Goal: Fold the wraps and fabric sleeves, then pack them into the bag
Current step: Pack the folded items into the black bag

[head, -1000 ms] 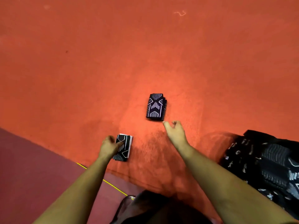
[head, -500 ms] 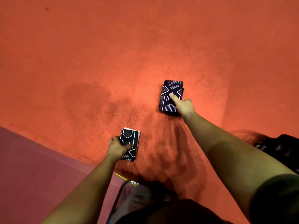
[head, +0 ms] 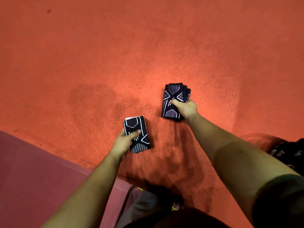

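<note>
Two folded black fabric sleeves with white line patterns are over the orange carpet. My left hand (head: 125,141) grips the nearer folded sleeve (head: 137,129), thumb across its top face. My right hand (head: 185,108) grips the farther, thicker folded sleeve (head: 173,94), thumb on top and fingers under its right edge. A black bag (head: 289,153) with white print shows partly at the right edge, behind my right forearm.
The orange carpet (head: 148,46) stretches far ahead and to both sides. A darker maroon floor strip (head: 41,175) runs along the lower left. My dark clothing fills the bottom of the view.
My right hand reached forward from empty air to the farther sleeve and now grips it. My left hand keeps its hold on the nearer sleeve. The view shifted, pushing the bag toward the right edge.
</note>
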`<move>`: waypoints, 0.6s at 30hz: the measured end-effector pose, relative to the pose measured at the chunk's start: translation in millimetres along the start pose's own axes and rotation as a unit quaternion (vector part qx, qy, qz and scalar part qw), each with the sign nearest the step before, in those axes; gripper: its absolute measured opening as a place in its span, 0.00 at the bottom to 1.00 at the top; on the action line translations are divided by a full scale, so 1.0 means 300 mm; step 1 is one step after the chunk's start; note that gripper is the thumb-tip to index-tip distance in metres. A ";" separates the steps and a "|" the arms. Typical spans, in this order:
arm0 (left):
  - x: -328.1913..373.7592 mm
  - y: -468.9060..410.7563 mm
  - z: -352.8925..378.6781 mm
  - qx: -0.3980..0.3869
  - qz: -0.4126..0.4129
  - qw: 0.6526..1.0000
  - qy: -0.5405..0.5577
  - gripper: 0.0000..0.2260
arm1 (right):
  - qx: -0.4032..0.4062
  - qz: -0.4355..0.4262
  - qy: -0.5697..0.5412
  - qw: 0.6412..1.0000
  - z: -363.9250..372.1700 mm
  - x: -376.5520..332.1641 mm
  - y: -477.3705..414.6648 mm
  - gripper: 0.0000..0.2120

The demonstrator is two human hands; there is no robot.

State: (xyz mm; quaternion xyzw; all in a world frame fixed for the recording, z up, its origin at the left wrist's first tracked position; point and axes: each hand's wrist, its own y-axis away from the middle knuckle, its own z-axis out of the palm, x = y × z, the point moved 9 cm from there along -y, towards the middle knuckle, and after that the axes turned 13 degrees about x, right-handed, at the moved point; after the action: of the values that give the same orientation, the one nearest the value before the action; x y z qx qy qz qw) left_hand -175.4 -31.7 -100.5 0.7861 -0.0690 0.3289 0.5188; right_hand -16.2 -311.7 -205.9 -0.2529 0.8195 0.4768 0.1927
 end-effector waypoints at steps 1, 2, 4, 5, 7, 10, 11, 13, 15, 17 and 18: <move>0.026 0.004 0.007 -0.001 0.001 1.000 0.023 0.08 | 0.005 -0.015 0.007 1.000 -0.017 -0.016 0.019 0.37; 0.050 0.007 0.014 -0.002 0.000 0.999 0.037 0.09 | -0.002 -0.028 0.000 1.000 -0.039 -0.046 0.067 0.35; 0.088 0.022 0.032 -0.009 0.000 0.998 0.060 0.10 | -0.045 -0.021 -0.056 0.997 -0.082 -0.097 0.193 0.31; 0.105 0.032 0.042 -0.013 0.002 0.998 0.068 0.10 | -0.073 -0.010 -0.090 0.993 -0.092 -0.099 0.227 0.30; 0.123 0.054 0.061 -0.014 0.005 0.997 0.078 0.11 | -0.123 -0.003 -0.154 0.980 -0.124 -0.112 0.300 0.26; 0.146 0.105 0.109 -0.031 0.021 0.996 0.083 0.10 | -0.158 -0.016 -0.190 0.969 -0.202 -0.133 0.379 0.21; 0.156 0.135 0.134 -0.046 0.025 0.995 0.087 0.10 | -0.163 -0.017 -0.204 0.965 -0.238 -0.134 0.402 0.19; 0.189 0.210 0.199 -0.086 0.039 0.991 0.098 0.12 | -0.161 -0.018 -0.230 0.960 -0.338 -0.137 0.447 0.25; 0.222 0.302 0.270 -0.129 0.050 0.985 0.102 0.15 | -0.157 -0.025 -0.247 0.956 -0.454 -0.132 0.500 0.30; 0.247 0.408 0.354 -0.167 0.061 0.980 0.090 0.20 | -0.153 -0.043 -0.256 0.954 -0.582 -0.120 0.550 0.28; 0.258 0.467 0.401 -0.184 0.069 0.977 0.079 0.21 | -0.150 -0.052 -0.260 0.952 -0.649 -0.113 0.576 0.24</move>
State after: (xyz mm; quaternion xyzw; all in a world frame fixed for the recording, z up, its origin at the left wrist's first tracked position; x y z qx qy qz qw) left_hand -124.9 -180.6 23.6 0.6421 -0.1414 0.4066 0.6343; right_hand -107.1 -402.9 23.1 -0.1880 0.6458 0.6329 0.3835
